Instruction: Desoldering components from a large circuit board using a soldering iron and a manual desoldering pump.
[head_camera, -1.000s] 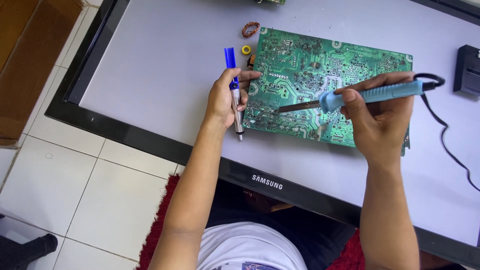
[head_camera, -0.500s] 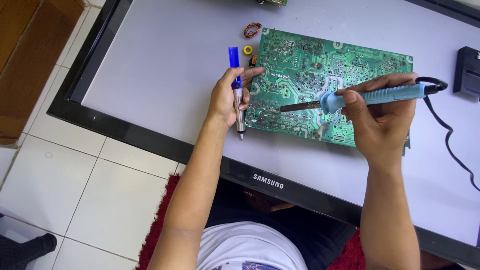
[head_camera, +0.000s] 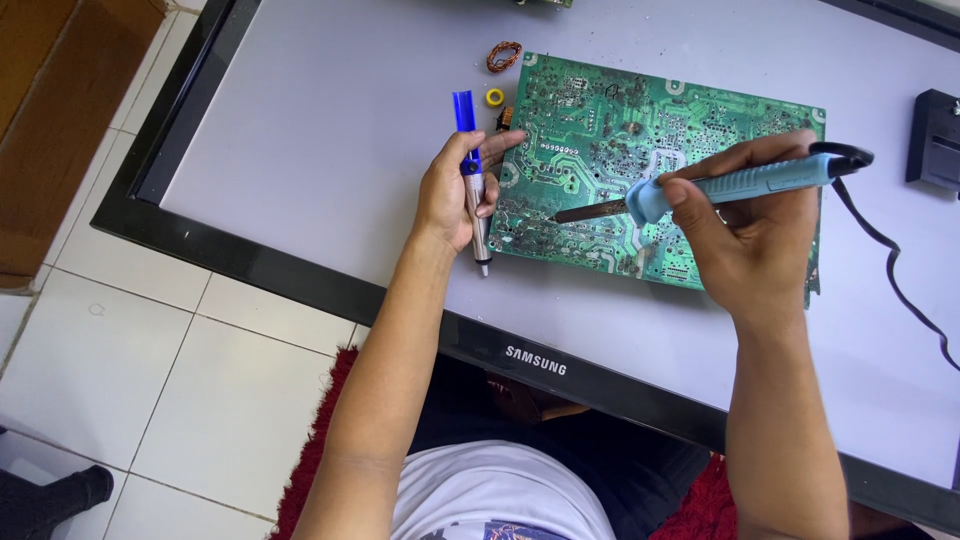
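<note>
While hands (head_camera: 455, 195) grip tools, circuit board (head_camera: 640, 150) lies between.

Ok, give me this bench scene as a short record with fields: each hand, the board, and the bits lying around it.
left hand: holds a desoldering pump, blue top, tip pointing toward the person
right hand: holds a soldering iron, light blue handle, tip on the circuit board
circuit board: green, solder side up, flat on a grey panel with a black frame
loose parts: copper wire coil, yellow ring, beside the board's left corner
cord: black, trailing from the iron
floor: white tiles
</note>
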